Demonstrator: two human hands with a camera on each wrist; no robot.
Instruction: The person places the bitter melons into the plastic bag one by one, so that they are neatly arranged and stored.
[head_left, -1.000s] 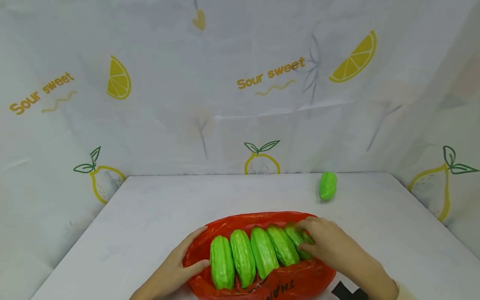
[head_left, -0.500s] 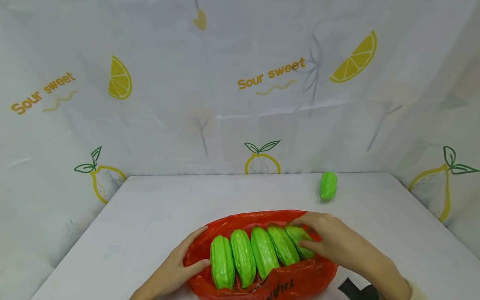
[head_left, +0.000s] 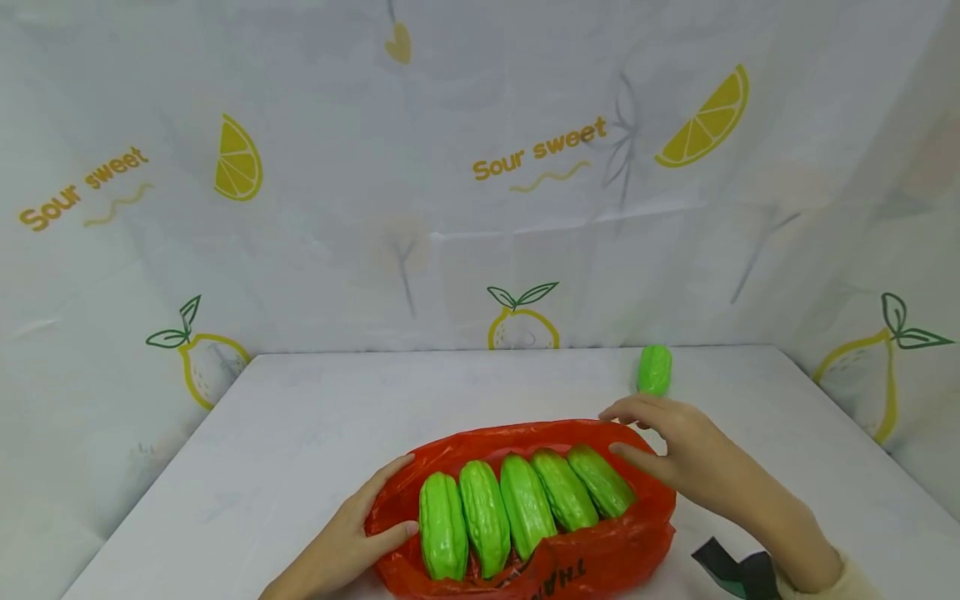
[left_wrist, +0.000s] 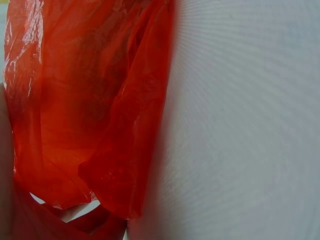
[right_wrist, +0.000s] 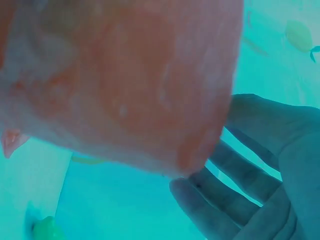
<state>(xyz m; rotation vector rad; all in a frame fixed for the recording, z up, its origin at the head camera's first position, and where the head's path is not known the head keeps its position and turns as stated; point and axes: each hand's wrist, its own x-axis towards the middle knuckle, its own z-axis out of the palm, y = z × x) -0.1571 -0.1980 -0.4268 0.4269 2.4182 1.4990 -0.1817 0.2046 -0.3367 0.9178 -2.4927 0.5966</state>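
A red plastic bag [head_left: 611, 554] with its mouth wide lies at the table's near side, several green bitter melons [head_left: 528, 504] side by side in it. My left hand [head_left: 348, 533] holds the bag's left side, thumb over the rim inside and fingers along the outside. In the left wrist view, the bag's red wall [left_wrist: 75, 110] fills the left half. My right hand [head_left: 693, 450] hovers at the bag's right rim, fingers spread and holding nothing, just off the rightmost melon [head_left: 602, 481]. The right wrist view shows the relaxed fingers [right_wrist: 245, 172] beside the bag [right_wrist: 140, 85].
A single bitter melon [head_left: 655, 369] lies near the back right of the white table [head_left: 322, 417], beyond my right hand. A white cloth [head_left: 337, 275] with lemon prints hangs behind and at the sides. A dark strap [head_left: 738, 571] sits by my right wrist.
My right hand has let go of the rightmost bitter melon and moved up and right to the bag's rim. That melon rests in the bag. My left hand stays put.
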